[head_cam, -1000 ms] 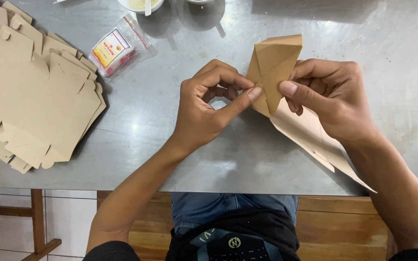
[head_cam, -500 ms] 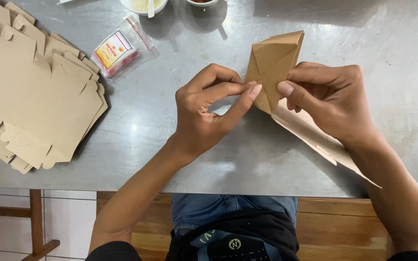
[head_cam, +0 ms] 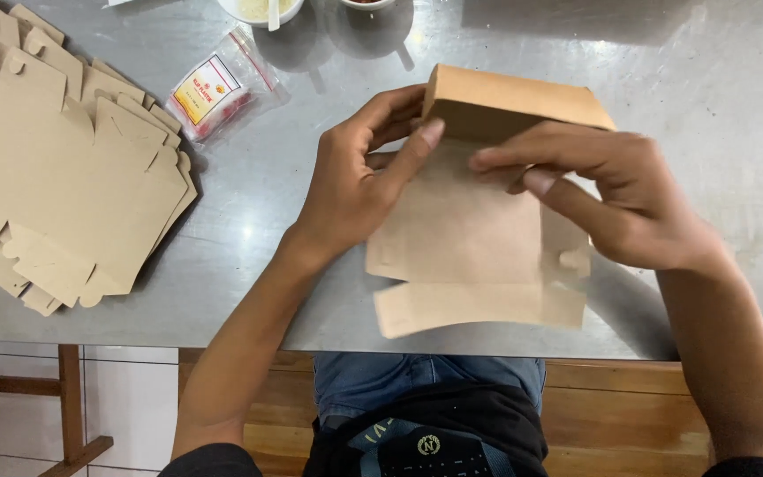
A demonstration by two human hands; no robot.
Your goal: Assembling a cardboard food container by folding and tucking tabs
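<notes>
Cardboard hides a good deal: the brown box blank lies on the steel table in front of the person, its far panel folded upright, and that raised panel covers the tips of the left hand's upper fingers. The left hand grips the blank's left edge, fingers curled behind the fold and the thumb laid flat across the near face. The right hand pinches the right side, forefinger stretched along the crease, thumb pressing beneath it; the remaining fingers are tucked behind the card, so I cannot tell how they sit. A tab slot shows at the blank's right edge, and a loose flap curls at the table's near edge.

At the top of the view a white bowl and a smaller dish are cut off, their contents hard to make out. A small clear plastic packet with a yellow and red label lies beside a stack of flat box blanks, whose left part runs out of view.

Compared with half a second ago, the blank has been turned from a steep, pointed tilt to lie broad and flat, with both hands spread further apart.
</notes>
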